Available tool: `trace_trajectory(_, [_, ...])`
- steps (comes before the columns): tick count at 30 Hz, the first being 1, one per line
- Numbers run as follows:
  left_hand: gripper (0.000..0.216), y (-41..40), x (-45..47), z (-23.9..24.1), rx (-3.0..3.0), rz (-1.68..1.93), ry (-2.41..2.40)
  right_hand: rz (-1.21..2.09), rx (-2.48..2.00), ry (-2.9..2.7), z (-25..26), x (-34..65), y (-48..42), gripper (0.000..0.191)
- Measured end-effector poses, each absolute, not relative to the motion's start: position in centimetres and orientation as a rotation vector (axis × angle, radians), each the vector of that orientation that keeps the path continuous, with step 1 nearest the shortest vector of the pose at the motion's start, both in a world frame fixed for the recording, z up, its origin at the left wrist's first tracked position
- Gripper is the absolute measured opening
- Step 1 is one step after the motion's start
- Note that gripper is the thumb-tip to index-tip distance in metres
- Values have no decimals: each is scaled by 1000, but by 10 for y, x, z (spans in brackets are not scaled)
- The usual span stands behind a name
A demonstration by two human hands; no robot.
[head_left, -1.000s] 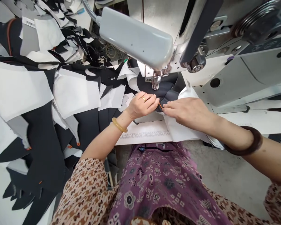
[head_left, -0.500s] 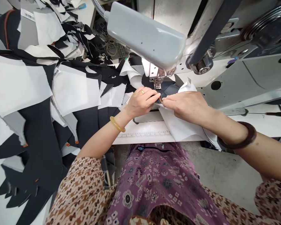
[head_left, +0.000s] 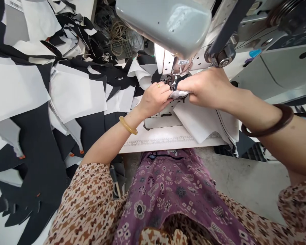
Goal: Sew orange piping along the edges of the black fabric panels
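My left hand (head_left: 155, 97) is closed on the left end of a folded fabric edge (head_left: 179, 94), grey-white on its turned-up side. At the other end of that edge, my right hand (head_left: 206, 86) grips it with curled fingers. Both hands are right in front of the presser foot (head_left: 171, 81) of a sewing machine (head_left: 165, 59). Dark fabric lies behind the foot, partly covered by my hands. From under my right hand, a white fabric panel (head_left: 199, 119) hangs toward the front edge of the table.
Black and white cut pieces (head_left: 76, 92) are heaped along the left. A grey machine housing (head_left: 165, 23) overhangs the hands. A printed ruler strip (head_left: 158, 140) runs along the table's front edge. Coiled cords (head_left: 119, 35) lie behind on the left.
My right hand has moved up and closer to the presser foot, and the fabric edge is now folded over, showing its grey-white side. An orange strip between the hands is no longer visible.
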State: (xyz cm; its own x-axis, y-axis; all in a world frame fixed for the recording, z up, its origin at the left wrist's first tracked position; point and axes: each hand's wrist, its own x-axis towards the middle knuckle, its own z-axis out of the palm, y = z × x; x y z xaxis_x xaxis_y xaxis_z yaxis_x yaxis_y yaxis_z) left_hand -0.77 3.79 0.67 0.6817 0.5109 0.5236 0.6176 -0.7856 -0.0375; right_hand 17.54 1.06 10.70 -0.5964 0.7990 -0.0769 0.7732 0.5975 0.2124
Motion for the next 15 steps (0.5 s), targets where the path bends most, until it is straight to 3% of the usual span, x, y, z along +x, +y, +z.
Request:
trace_trajectory(3, [30,35,-9,1,-2669,-766,-873,248,1262,2644,107,173,1,16])
trace_trajectory(9, [24,31,-4,-30,-2457,-942,-819,187,953,2734,94,177,-22,38])
trace_trajectory(15, [20,31,-7,-32,-2464,-981,-755,180,1010,2735,87,179,-11,28])
